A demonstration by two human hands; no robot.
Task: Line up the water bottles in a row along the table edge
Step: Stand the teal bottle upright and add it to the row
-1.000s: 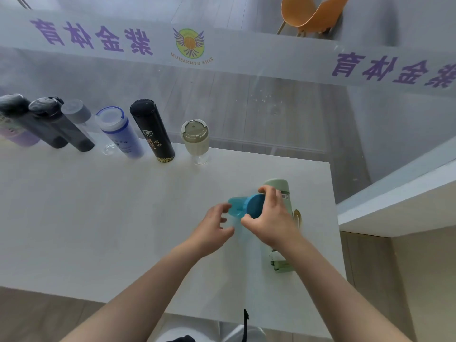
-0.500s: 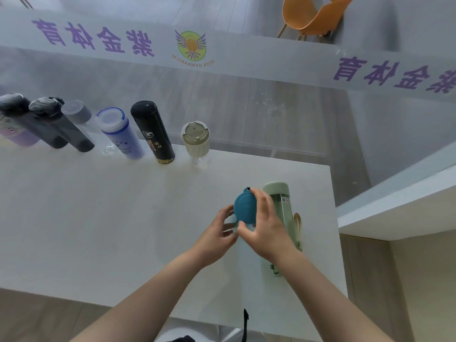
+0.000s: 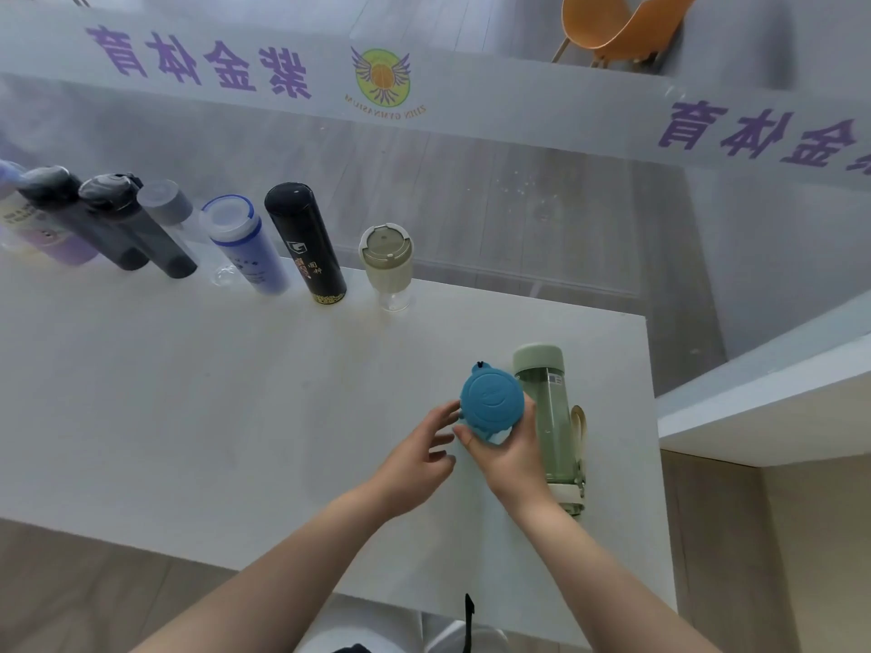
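Already seven or so bottles (image 3: 305,242) line the tabletop's (image 3: 188,393) far edge; right hand (image 3: 506,452) grips the blue-lidded bottle (image 3: 491,403), left hand (image 3: 414,452) spread beside it; green bottle (image 3: 549,417) lies unplaced.

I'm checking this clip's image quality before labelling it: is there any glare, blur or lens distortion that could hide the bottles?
Head view: wide-angle lens makes the upright row bottles, such as the black bottle, lean outward; the leftmost bottles are soft and hazy; the glass wall behind shows milky reflections; lighting is flat, shadows faint; the blue-lidded bottle in the right hand is sharp.
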